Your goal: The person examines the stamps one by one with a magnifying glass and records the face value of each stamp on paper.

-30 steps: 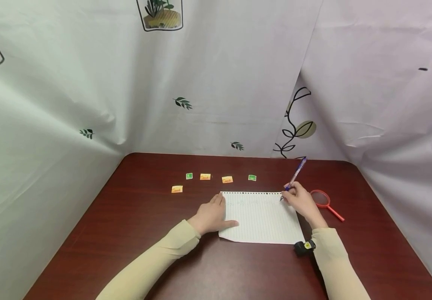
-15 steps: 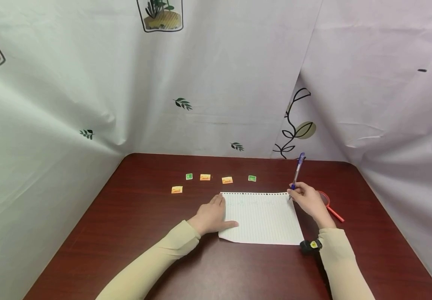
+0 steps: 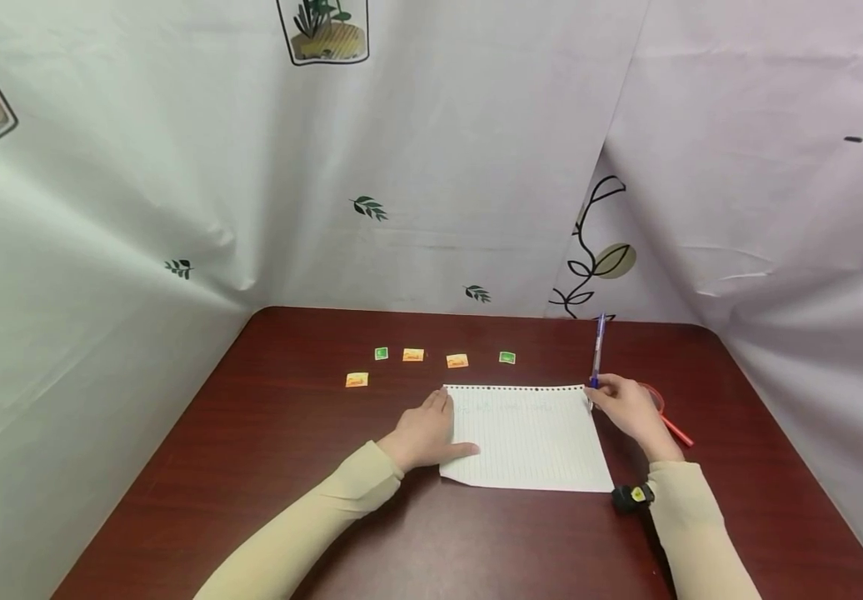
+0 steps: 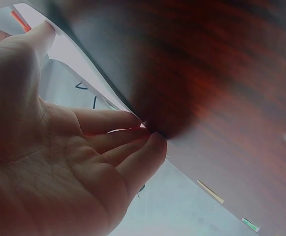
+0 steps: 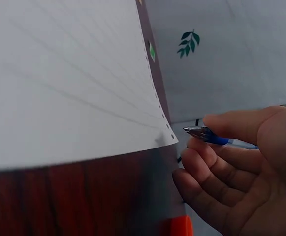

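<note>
A lined sheet of paper (image 3: 529,450), with a row of punched holes along its far edge and faint writing near that edge, lies on the table. On its left edge rests my left hand (image 3: 424,433), fingers straight and thumb spread across the paper. At the far right corner, my right hand (image 3: 628,410) pinches a blue pen (image 3: 598,354) between thumb and fingers. The pen stands nearly upright in the head view. Up close in the right wrist view, the pen's metal tip (image 5: 194,131) shows just off the paper's corner, apparently apart from it.
A red magnifying glass (image 3: 676,430) lies right of the paper, partly hidden by my right hand. Beyond the paper are several small stamp-like pieces, such as an orange one (image 3: 413,355) and a green one (image 3: 507,357). White cloth (image 3: 431,167) hangs around the dark red table (image 3: 311,433).
My right hand has moved right along the paper's far edge to its corner, and the pen has tipped more upright. The hand covers more of the magnifying glass. My left hand has stayed put.
</note>
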The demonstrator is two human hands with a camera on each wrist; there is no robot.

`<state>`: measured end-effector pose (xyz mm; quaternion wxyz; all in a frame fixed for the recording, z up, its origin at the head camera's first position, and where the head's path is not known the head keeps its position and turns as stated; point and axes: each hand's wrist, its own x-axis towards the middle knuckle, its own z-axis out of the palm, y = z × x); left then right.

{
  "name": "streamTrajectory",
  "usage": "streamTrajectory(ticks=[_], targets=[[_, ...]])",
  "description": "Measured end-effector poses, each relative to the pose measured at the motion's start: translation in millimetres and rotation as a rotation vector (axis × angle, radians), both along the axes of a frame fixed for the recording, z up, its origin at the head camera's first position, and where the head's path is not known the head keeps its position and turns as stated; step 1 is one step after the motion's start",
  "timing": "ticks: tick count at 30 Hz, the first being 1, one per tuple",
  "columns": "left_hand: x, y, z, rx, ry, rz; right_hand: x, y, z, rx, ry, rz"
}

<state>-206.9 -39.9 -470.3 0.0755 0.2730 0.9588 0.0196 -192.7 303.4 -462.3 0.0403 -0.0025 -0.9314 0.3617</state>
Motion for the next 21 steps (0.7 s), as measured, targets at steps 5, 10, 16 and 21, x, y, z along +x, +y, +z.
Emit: streamTrajectory(ticks=[5,10,16,21], targets=[[2.2,0.1,-0.2,0.004,-0.011,-0.002,5.3,2.6,-3.3,0.042,-0.038,0.017],[2.6,-0.3,0.4,0.006,-0.003,-0.009,6.9,6.9,-5.7,0.061,-0.065,0.039],[1.7,-0.9,1.5,0.004,0.008,-0.009,8.8,12.5,-5.3,0.090,-0.072,0.078],[1.4,-1.5,1.7,0.012,0.007,-0.012,12.4,14.6,-5.4,0.102,-0.098,0.087]])
